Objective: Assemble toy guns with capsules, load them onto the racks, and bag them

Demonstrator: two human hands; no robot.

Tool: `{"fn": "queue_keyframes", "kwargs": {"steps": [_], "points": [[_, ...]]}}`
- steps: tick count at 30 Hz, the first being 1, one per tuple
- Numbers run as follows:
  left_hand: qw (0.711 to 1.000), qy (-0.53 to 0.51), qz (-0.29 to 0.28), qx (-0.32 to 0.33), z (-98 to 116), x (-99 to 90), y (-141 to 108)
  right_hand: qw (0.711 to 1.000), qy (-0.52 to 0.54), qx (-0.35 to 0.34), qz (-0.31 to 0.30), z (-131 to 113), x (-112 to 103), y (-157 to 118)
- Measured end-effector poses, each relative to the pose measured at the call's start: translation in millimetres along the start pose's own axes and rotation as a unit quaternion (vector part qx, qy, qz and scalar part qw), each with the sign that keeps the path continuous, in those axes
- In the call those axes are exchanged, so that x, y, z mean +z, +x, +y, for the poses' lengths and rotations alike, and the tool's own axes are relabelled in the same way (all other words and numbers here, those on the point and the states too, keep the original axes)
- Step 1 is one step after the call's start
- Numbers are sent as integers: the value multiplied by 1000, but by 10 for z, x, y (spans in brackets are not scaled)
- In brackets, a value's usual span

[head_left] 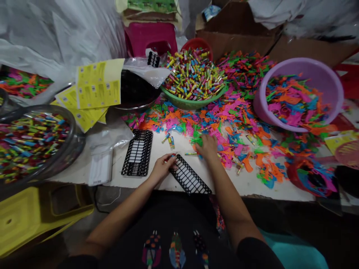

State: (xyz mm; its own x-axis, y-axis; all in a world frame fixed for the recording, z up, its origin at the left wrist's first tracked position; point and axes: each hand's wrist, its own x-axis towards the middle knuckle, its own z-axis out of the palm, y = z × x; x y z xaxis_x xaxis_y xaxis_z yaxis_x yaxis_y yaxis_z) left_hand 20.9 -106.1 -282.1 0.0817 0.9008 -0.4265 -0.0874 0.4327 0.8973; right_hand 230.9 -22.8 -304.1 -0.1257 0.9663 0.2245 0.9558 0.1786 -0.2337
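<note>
So the left hand (162, 167) has a black plastic rack (191, 175) by its far left corner, fingers clamped on the frame. The rack lies at a slant at the near edge of the white table (238, 183), right in front of the person. The right hand (208, 146) is over at the near edge of the loose plastic pieces (218, 112), down by a green piece (198, 140). Can't tell if those fingers are apart or closed on anything, the back of the hand hides them.

1 wrapped tube (191, 154) lies between the hands, and 2 more tubes (171, 142) sit a bit farther off to the left. Left of the held rack there's another black grid (136, 153), then a white box (100, 168).

Farther back is a green bowl (193, 104) heaped with tubes (seriously colorful table). On the far right a purple tub (259, 97) holds more pieces, and at far left there's a big clear bowl (75, 140) of tubes, with yellow sheets (98, 87) beyond it, slightly right.
</note>
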Motion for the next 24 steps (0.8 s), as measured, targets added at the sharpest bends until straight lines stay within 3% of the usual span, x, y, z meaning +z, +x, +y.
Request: {"fn": "queue_keyframes", "kwargs": {"steps": [3, 6, 8, 10, 12, 14, 18, 22, 24], "points": [[999, -34, -1, -5, -16, 28, 18, 992, 77, 38, 92, 131, -101, 18], [997, -79, -16, -5, 45, 109, 16, 967, 119, 87, 210, 128, -295, -3], [995, -92, -31, -6, 138, 160, 1, 933, 200, 123, 272, 51, -434, -22], [995, -92, -49, 8, 242, 197, -16, 879, 344, 154, 293, -71, -530, -41], [993, -90, -61, 38, 319, 223, -27, 821, 489, 175, 238, -224, -554, -67], [992, -86, -67, 58, 347, 240, -30, 786, 570, 191, 143, -392, -506, -116], [994, -82, -57, 52, 305, 250, -41, 782, 591, 196, 35, -682, -309, -296], [995, -86, -24, 44, 272, 219, -73, 716, 679, 136, -90, -773, -221, -510], [995, -88, -12, 41, 267, 204, -80, 711, 682, 96, -138, -752, -240, -575]]}}
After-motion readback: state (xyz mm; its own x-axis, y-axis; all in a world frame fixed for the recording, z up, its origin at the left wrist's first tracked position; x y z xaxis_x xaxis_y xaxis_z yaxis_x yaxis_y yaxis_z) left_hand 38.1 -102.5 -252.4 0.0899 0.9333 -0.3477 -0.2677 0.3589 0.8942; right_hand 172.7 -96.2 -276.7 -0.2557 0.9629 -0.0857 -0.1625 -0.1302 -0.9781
